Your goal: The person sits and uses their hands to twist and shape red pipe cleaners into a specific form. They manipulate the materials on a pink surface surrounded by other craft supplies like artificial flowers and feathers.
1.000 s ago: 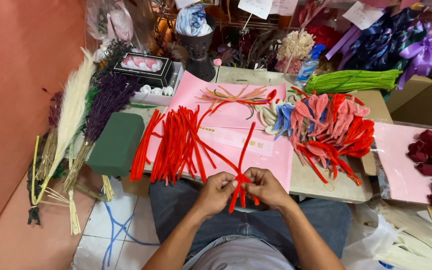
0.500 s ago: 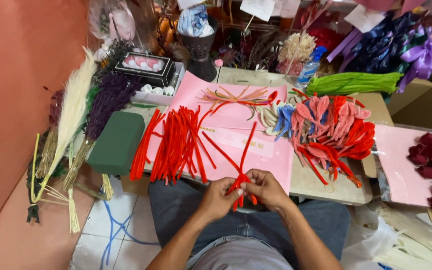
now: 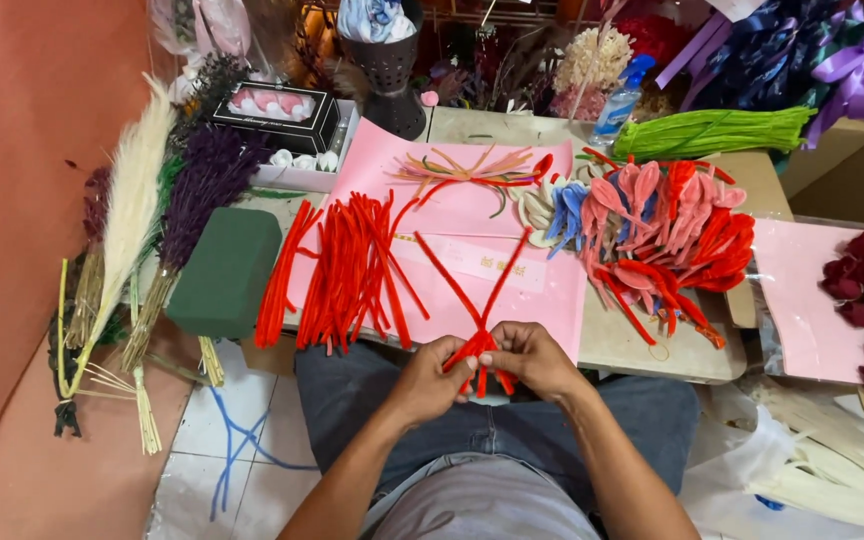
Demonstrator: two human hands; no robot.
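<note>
left hand (image 3: 430, 375) and right hand (image 3: 532, 358): each grip pinched tight on crossed red pipe cleaners (image 3: 479, 318), held over the lap, ends fanning up so the crossing stays put | red pile (image 3: 347, 270) on pink paper (image 3: 472, 215) just ahead | desk (image 3: 632, 345) edge near knuckles; free room only toward the lap

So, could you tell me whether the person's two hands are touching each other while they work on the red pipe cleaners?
Touching. The head view shows the left hand and right hand meeting fingertip to fingertip around the red pipe cleaners, with no gap between them.
</note>
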